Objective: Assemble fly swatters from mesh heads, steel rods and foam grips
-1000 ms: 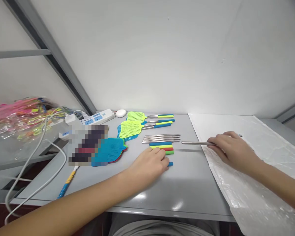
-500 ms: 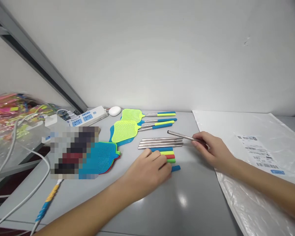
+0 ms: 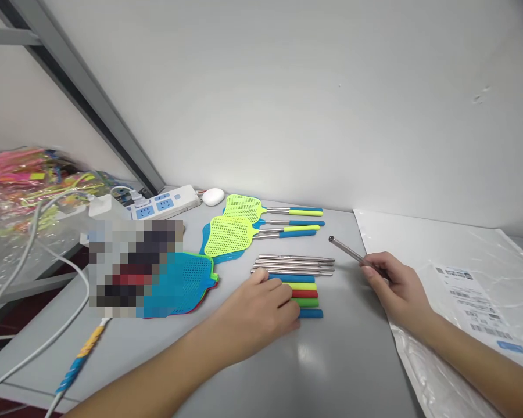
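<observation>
My right hand (image 3: 394, 284) is closed around a thin metal rod (image 3: 346, 249), its hollow end pointing up and left above the table. My left hand (image 3: 255, 313) lies over the left ends of a row of coloured handle sleeves, fingers curled. Between its index finger and thumb comes out the nearest blue sleeve (image 3: 312, 313); its other end is hidden. Above that are a green sleeve (image 3: 307, 302), a red sleeve (image 3: 305, 294), a yellow sleeve (image 3: 305, 286) and another blue sleeve (image 3: 298, 278). Several metal rods (image 3: 294, 264) lie side by side just behind.
Fly swatters (image 3: 235, 235) with yellow and blue heads lie at the back. Loose swatter heads (image 3: 185, 284) are stacked left, beside a blurred patch. A power strip (image 3: 169, 202), a white mouse-like object (image 3: 213, 197) and cables stand farther left. A white plastic mailer (image 3: 418, 249) covers the right side.
The nearest blue sleeve, tilted before, now lies in line with the others. My right hand has turned the rod to a steeper slant. The whole view has shifted slightly.
</observation>
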### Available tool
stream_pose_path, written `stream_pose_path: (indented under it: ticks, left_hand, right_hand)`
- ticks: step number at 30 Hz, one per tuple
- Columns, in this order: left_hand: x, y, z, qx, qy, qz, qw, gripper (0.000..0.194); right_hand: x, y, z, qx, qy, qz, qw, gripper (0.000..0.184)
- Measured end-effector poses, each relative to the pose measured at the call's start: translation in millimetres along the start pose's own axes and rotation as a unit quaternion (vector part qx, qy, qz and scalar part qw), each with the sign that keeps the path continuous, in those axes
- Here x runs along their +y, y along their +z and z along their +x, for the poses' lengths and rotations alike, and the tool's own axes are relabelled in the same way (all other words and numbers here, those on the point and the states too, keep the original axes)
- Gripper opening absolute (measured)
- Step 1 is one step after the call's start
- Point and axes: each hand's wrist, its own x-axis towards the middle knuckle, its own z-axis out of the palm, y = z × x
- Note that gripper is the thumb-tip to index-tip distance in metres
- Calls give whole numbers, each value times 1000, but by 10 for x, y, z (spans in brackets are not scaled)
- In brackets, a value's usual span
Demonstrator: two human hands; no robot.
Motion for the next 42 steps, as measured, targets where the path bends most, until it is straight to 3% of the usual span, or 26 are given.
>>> stream_pose_path:
  ticks: [8, 25, 42]
  left_hand:
    - [-31, -124, -1, -4, -9, -50, 999, 25]
    - [-47, -49, -21, -43, -21, -82, 996, 24]
    - [-72, -56, -24, -65, -47, -94, 992, 22]
  right_hand:
    - [6, 8, 1, -15, -47, -53, 997, 12]
    - [-55, 8, 32, -13, -132, -74, 988, 10]
    - [-44, 8, 26, -18, -156, -73, 985, 5]
